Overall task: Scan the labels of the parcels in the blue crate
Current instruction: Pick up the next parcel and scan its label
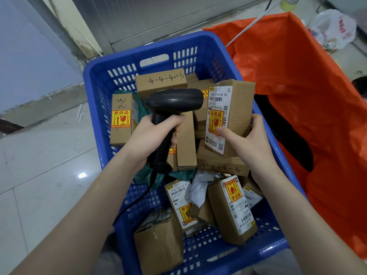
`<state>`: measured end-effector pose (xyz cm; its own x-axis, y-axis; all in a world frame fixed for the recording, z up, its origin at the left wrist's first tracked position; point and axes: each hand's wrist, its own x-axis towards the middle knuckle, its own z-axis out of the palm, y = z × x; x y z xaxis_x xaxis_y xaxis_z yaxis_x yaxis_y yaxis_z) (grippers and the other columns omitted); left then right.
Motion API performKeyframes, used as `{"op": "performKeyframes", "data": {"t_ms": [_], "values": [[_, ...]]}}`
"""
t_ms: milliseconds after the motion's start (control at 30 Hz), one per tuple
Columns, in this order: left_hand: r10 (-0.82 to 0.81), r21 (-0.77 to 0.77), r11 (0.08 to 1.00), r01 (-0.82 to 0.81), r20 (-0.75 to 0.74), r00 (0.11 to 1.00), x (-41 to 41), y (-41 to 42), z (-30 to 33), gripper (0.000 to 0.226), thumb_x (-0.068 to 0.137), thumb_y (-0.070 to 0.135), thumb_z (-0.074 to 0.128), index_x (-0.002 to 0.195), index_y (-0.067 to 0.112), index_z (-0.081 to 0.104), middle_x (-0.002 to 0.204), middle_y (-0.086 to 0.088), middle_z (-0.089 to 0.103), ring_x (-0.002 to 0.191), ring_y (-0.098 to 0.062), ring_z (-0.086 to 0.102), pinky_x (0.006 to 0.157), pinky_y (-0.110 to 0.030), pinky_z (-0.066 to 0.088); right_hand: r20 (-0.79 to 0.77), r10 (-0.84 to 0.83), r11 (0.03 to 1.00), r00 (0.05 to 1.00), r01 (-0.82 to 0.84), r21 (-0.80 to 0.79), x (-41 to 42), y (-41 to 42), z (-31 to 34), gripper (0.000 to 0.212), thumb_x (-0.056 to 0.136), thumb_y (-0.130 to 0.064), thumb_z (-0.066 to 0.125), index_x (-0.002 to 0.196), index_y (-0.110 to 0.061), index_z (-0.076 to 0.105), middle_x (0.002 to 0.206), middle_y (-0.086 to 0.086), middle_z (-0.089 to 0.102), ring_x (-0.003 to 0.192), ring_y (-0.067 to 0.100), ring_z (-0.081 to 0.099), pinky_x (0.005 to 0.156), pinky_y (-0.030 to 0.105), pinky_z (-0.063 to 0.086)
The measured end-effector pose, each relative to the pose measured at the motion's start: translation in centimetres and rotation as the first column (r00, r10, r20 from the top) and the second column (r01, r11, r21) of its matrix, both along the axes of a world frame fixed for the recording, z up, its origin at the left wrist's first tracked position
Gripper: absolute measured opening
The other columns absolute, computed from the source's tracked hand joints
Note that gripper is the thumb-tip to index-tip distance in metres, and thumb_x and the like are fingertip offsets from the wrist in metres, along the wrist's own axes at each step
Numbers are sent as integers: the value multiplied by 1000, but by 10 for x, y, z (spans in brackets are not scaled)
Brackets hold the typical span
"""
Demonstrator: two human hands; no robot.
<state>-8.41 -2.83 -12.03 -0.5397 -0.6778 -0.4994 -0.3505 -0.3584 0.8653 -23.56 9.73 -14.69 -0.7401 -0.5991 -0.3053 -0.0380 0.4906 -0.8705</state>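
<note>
A blue crate [202, 39] on the floor holds several brown cardboard parcels with white labels and red-yellow fragile stickers. My left hand [156, 133] grips the handle of a black barcode scanner [174, 102], whose head points right over the crate's middle. My right hand [246, 135] holds one parcel [236, 110] upright above the others, its white label and barcode facing me and the scanner head. Other parcels lie loose: one marked "4-4-4003" [160, 82] at the back, another [121, 118] upright at the left, and one [232, 209] lying at the front.
An orange bag [297, 80] stands open directly right of the crate, with a dark item inside. A white plastic bag [333, 28] lies on the floor at the back right. Pale tiles [45, 159] stretch to the left. The scanner's black cable [137, 199] trails down over the crate's left side.
</note>
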Motion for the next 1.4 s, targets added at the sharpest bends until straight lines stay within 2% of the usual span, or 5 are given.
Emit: {"op": "performKeyframes", "data": {"t_ms": [367, 667, 833, 933, 1400], "values": [[19, -2, 1000, -19, 3, 1000, -1, -1, 0, 13, 85, 27, 65, 76, 18, 62, 64, 7, 60, 50, -6, 56, 54, -21, 49, 45, 37, 999, 998, -37, -1, 2, 1, 1, 50, 77, -36, 73, 116, -32, 41, 98, -25, 52, 90, -4, 55, 67, 16, 45], [33, 9, 999, -33, 8, 999, 3, -5, -5, 16, 84, 31, 67, 92, 18, 64, 78, 5, 64, 55, -5, 60, 57, -22, 50, 61, 40, 999, 997, -40, 12, 2, 0, 2, 63, 79, -38, 70, 131, -30, 36, 103, -23, 52, 100, 7, 60, 83, 34, 54], [65, 6, 998, -65, 18, 998, 2, -5, -5, 21, 83, 31, 68, 99, 18, 65, 80, 5, 67, 56, -4, 61, 59, -21, 52, 94, 28, 999, 995, -33, 42, 1, 1, -3, 54, 81, -42, 67, 119, -34, 31, 107, -11, 57, 90, 10, 68, 69, 27, 56], [76, -14, 997, -76, 28, 997, 3, -6, -5, 15, 84, 32, 67, 96, 23, 64, 84, 6, 69, 58, -3, 62, 63, -23, 53, 114, 29, 997, 993, -37, 74, 0, 1, -7, 55, 81, -45, 65, 122, -32, 31, 112, -7, 61, 91, 12, 69, 74, 32, 58], [54, -23, 998, -53, 58, 997, 6, -6, -7, 17, 85, 31, 67, 97, 30, 56, 100, 4, 67, 78, -9, 69, 74, -26, 54, 27, 149, 929, 988, -149, 340, 0, 3, -18, 74, 75, -57, 60, 135, -24, 30, 133, 5, 49, 114, 26, 56, 92, 49, 50]]}}
